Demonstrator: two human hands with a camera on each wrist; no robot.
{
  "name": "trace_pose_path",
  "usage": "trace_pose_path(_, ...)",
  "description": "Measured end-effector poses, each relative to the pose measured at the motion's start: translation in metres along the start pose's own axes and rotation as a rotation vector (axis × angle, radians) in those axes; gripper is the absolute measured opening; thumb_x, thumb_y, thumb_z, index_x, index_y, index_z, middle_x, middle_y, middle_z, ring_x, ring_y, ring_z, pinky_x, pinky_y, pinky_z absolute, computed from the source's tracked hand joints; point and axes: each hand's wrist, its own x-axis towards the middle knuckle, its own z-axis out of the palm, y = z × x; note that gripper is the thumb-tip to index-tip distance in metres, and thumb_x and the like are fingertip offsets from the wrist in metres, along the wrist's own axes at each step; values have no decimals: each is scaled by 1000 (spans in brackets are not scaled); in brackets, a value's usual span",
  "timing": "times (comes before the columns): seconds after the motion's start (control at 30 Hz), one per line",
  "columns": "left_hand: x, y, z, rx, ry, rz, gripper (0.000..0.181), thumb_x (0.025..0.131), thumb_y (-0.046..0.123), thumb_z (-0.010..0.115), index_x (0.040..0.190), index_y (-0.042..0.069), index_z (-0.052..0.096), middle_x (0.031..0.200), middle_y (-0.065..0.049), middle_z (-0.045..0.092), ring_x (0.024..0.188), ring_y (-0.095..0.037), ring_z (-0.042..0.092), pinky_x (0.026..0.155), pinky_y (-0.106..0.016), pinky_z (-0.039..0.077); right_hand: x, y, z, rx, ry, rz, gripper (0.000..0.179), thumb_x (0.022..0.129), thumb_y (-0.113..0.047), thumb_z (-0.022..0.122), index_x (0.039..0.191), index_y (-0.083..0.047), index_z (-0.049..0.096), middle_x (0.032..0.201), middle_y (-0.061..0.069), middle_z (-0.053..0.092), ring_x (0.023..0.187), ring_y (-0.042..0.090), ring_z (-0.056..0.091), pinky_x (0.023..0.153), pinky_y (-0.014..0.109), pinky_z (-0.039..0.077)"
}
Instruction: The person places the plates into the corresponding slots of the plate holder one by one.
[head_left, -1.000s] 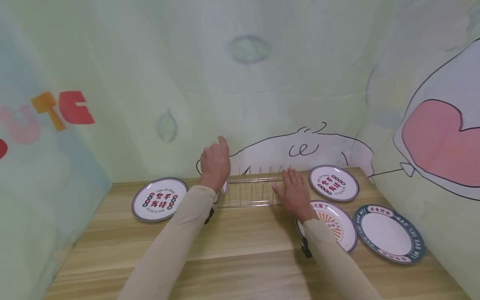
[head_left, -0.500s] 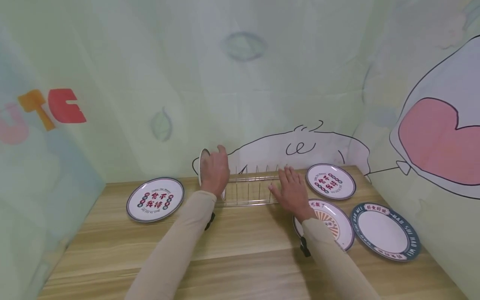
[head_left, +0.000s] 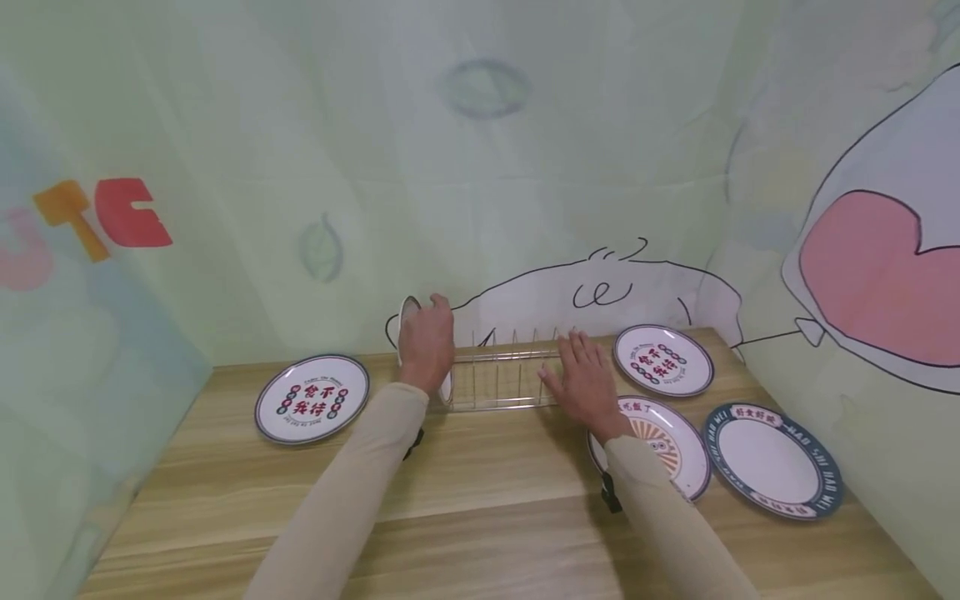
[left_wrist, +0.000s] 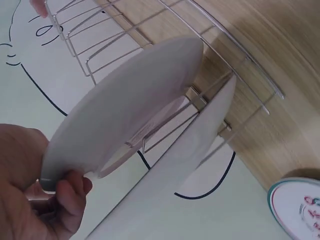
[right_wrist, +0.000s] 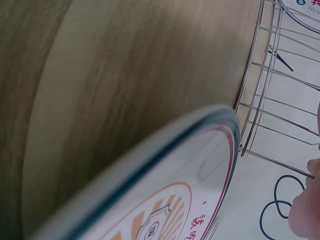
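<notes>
My left hand (head_left: pixel 427 346) pinches the rim of a white plate (left_wrist: pixel 125 107), thumb on one side and curled fingers on the other. The plate stands on edge, tilted, among the wires of a metal dish rack (head_left: pixel 498 404). Beside it, a second white plate (left_wrist: pixel 182 160) leans in the rack's left end; its rim shows left of the hand in the head view. My right hand (head_left: pixel 588 379) lies with fairly straight fingers at the rack's right end, touching its wires. In the right wrist view only some fingertips (right_wrist: pixel 306 205) show at the edge.
A white plate with red lettering (head_left: pixel 312 398) lies left of the rack, and a similar plate (head_left: pixel 663 360) lies at the back right. A sunburst plate (head_left: pixel 663 450) sits partly under the right forearm. Next to it lies a dark-rimmed plate (head_left: pixel 772 462). A printed cloth wall (head_left: pixel 525 208) stands behind.
My left hand has come down slightly towards the rack with its plate, and a plate rim now shows left of it. The right hand stays at the rack's end.
</notes>
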Motion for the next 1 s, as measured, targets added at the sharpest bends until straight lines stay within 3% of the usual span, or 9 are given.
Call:
trace_pose_path(0.13,1,1,-1,79,17,27,51,91,8,63,137,-10,49,72,-12,69,58,-14,59,50,-27,51,0,0,-1,16,6,-3,74,101,-51,48,152,0,34,161,25,29,151,41,25,125,56,18)
trace_pose_path(0.33,-2,0,-1,73,53,9,46,91,8,64,132,-10,54,81,-16,73,75,-23,65,55,-29,57,-1,3,-1,40,10,-19,71,102,-47,47,152,2,34,160,27,30,151,42,25,124,57,19)
trace_pose_path(0.63,-3,0,-5,202,61,34,42,92,12,64,130,-6,60,72,-9,71,65,-14,58,46,-25,50,-2,4,-3,80,10,-46,56,106,-32,41,151,1,36,160,24,32,151,40,24,125,55,18)
trace_pose_path(0.87,-4,-3,-5,191,110,26,33,95,11,60,123,-4,65,74,-11,73,60,-15,58,40,-28,42,-1,6,-2,96,21,-51,51,105,-22,44,150,1,38,159,25,33,151,41,26,125,55,16)
trace_pose_path(1.0,-5,-5,-6,191,56,27,35,96,13,59,127,-5,63,76,-13,73,55,-13,52,44,-30,45,-1,7,-2,98,24,-59,50,104,-18,45,148,3,39,157,27,34,150,42,27,125,54,17)
